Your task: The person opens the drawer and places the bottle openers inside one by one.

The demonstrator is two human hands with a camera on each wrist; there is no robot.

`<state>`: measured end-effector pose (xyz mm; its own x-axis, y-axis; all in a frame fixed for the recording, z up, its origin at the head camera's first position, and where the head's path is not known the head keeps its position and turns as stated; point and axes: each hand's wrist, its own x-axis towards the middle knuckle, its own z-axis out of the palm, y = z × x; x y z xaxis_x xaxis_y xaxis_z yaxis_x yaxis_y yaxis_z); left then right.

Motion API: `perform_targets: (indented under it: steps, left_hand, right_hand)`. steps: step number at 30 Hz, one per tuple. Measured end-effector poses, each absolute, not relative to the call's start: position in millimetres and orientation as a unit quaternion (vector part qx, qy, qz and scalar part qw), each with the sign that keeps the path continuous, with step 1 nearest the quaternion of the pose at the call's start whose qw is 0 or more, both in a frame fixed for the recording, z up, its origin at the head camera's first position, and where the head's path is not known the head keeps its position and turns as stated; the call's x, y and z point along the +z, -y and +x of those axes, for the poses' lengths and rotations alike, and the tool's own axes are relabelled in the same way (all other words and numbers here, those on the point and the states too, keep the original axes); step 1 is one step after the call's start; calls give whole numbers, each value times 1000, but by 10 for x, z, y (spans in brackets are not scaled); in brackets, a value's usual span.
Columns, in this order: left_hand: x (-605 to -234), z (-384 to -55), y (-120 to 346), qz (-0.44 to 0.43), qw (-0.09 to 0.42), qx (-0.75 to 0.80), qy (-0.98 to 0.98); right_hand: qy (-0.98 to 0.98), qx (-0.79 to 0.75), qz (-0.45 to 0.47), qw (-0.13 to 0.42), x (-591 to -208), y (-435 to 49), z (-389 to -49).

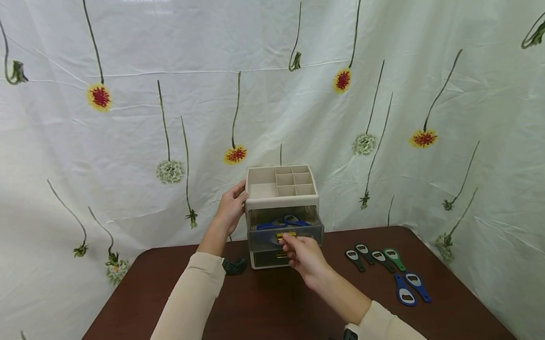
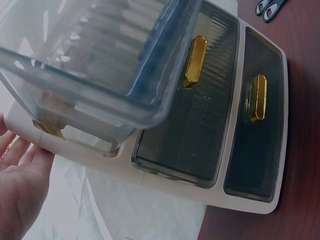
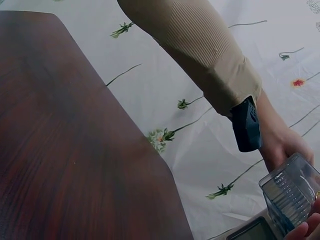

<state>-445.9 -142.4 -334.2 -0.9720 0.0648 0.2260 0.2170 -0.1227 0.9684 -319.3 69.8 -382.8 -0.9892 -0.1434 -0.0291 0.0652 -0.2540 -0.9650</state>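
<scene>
A cream desktop drawer organizer (image 1: pixel 261 203) stands at the table's back edge, its top divided into small compartments. Its clear top drawer (image 1: pixel 257 238) is pulled out, with blue bottle openers (image 1: pixel 296 220) lying inside. My right hand (image 1: pixel 307 261) pinches the gold handle (image 1: pixel 280 236) of that drawer between thumb and fingers. Against the organizer's left side rests my left hand (image 1: pixel 230 209), its fingers touching the upper side wall. In the left wrist view, two lower drawers are closed, each with a gold handle (image 2: pixel 259 97). The right wrist view catches only the right hand's fingertips (image 3: pixel 312 225).
On the dark brown table (image 1: pixel 241 311), several loose bottle openers lie to the right: dark ones (image 1: pixel 355 261), a green one (image 1: pixel 395 259) and blue ones (image 1: pixel 405 290). A white flower-print cloth (image 1: pixel 207 117) hangs behind the table and at its sides.
</scene>
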Motion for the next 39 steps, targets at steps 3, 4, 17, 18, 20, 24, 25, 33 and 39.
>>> perform_targets:
  steps: [3,4,17,18,20,24,25,33,39]
  left_hand:
    - [-3350,-4463,1423,-111,52,-742,660]
    - [-3352,-4465,1423,-112,52,-742,659]
    - [-3366,-4476,1415,-110,55,-746,654]
    - [-3364,-4477,1414,-109,54,-746,654]
    - [-3361,-4477,1413,-108,54,-747,654]
    - [-3358,-4476,1407,-108,53,-747,654]
    - [-3359,-4477,1407,-108,53,-748,653]
    - [-3354,-4474,1410,-111,52,-752,648]
    - [-3355,-4469,1415,-113,51,-754,645]
  right_hand:
    - [-607,-791,-30,65,-3821,-693,-3223]
    - [-608,-790,-32,65,-3821,-692,-3231]
    - [-612,-788,-30,60,-3791,-671,-3346]
    - [-612,-788,-30,61,-3788,-669,-3355]
    - [-611,-789,-27,59,-3785,-666,-3374]
    - [-612,-789,-20,54,-3799,-656,-3438]
    - [-613,-788,-18,52,-3803,-653,-3455]
    - [-613,-789,-18,45,-3811,-640,-3534]
    - [-613,-789,-24,43,-3822,-637,-3577]
